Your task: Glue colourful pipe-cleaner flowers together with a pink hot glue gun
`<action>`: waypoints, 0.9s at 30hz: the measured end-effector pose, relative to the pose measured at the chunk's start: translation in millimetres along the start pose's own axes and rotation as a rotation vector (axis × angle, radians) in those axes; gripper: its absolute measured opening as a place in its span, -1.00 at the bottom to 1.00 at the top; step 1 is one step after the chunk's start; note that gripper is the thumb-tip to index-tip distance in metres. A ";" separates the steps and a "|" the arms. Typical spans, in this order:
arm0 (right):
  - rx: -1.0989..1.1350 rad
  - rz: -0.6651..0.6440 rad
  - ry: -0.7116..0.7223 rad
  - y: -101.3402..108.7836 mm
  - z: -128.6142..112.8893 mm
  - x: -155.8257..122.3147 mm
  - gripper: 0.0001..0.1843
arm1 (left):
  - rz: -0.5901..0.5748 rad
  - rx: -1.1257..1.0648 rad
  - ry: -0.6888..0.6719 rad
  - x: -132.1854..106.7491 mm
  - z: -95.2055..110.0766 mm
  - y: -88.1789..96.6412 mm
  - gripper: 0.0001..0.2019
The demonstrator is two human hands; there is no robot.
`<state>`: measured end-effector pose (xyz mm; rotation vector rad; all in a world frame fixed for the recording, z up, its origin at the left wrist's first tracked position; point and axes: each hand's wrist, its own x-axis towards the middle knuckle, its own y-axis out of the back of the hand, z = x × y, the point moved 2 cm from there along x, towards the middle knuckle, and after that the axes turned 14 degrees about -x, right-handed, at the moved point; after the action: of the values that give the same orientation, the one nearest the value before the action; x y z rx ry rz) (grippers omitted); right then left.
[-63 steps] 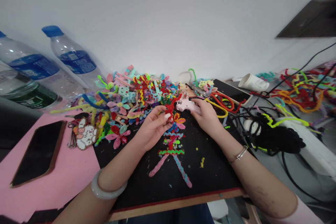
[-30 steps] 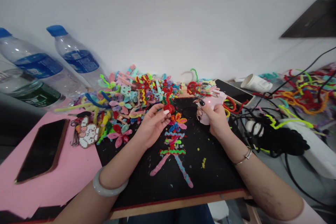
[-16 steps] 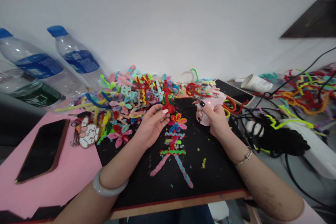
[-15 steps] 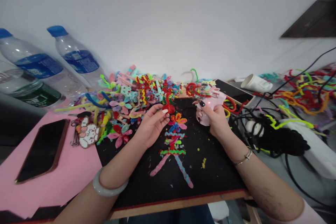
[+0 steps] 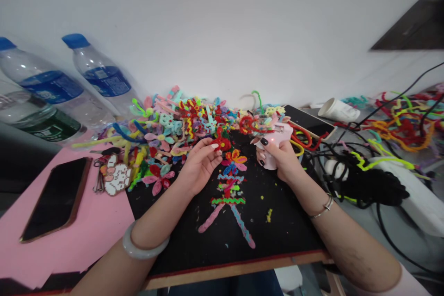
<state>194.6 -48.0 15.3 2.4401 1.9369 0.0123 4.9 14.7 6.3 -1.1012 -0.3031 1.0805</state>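
My left hand (image 5: 203, 162) pinches a small red pipe-cleaner piece (image 5: 221, 142) with a yellow dot in it, held above the black mat (image 5: 284, 222). My right hand (image 5: 275, 155) is wrapped round a pale pink glue gun (image 5: 278, 135) with a small light on it. Its front end points left, toward the red piece but apart from it. Below and between my hands lies a pipe-cleaner figure (image 5: 231, 185), with an orange flower at its top, zigzag bars across the middle and two legs spread toward me.
A heap of pipe-cleaner flowers (image 5: 166, 129) lies along the wall. At left are bottles (image 5: 104, 74), a phone (image 5: 57, 199) and a rabbit-like keychain (image 5: 118, 178) on pink paper. Rightward are another phone (image 5: 308, 122), a paper cup (image 5: 339, 110), black cables (image 5: 371, 185) and a power strip (image 5: 412, 199).
My right hand has brought the glue gun slightly left and down, nearer my left hand. The red piece has turned in my left fingers, and its yellow dot now shows.
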 end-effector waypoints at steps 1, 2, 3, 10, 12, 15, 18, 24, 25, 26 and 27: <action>0.002 -0.024 -0.008 -0.8 -0.1 -0.6 -0.68 | -0.009 0.001 0.000 0.1 -0.2 0.2 -0.80; 0.001 -0.048 -0.013 -1.4 -0.1 -1.0 -0.68 | -0.018 0.001 -0.004 0.2 -0.4 0.3 -0.79; -0.002 -0.070 -0.012 -1.9 0.1 -1.4 -0.68 | -0.026 0.001 -0.006 0.3 -0.6 0.3 -0.79; -0.098 -0.160 -0.044 -1.8 4.6 -2.6 -0.66 | -0.051 0.019 -0.019 -0.3 -0.8 -2.0 -0.78; -0.110 -0.180 -0.063 -2.0 5.8 -3.2 -0.65 | -0.050 0.028 -0.017 -1.3 -0.4 -3.1 -0.78; -0.128 -0.210 -0.072 -2.4 7.2 -3.9 -0.64 | -0.061 0.031 -0.014 -2.4 0.6 -4.2 -0.78; -0.150 -0.213 -0.087 -2.3 8.0 -4.0 -0.63 | -0.054 0.028 -0.011 -2.5 1.3 -4.0 -0.78; -0.138 -0.220 -0.080 -1.9 7.2 -3.5 -0.63 | -0.031 0.032 -0.009 -2.1 1.6 -3.5 -0.77; -0.140 -0.223 -0.080 -1.9 7.1 -3.5 -0.63 | -0.040 0.033 -0.002 -2.3 1.6 -3.6 -0.77; -0.139 -0.226 -0.080 -1.9 6.9 -3.5 -0.63 | -0.053 0.033 0.006 -2.5 1.7 -3.7 -0.77; -0.134 -0.227 -0.079 -2.0 6.5 -3.6 -0.63 | -0.068 0.031 0.012 -2.6 1.9 -3.8 -0.77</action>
<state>191.9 -51.1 8.7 2.0950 2.0914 0.0393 4.5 13.5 11.1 -1.0623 -0.3107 1.0148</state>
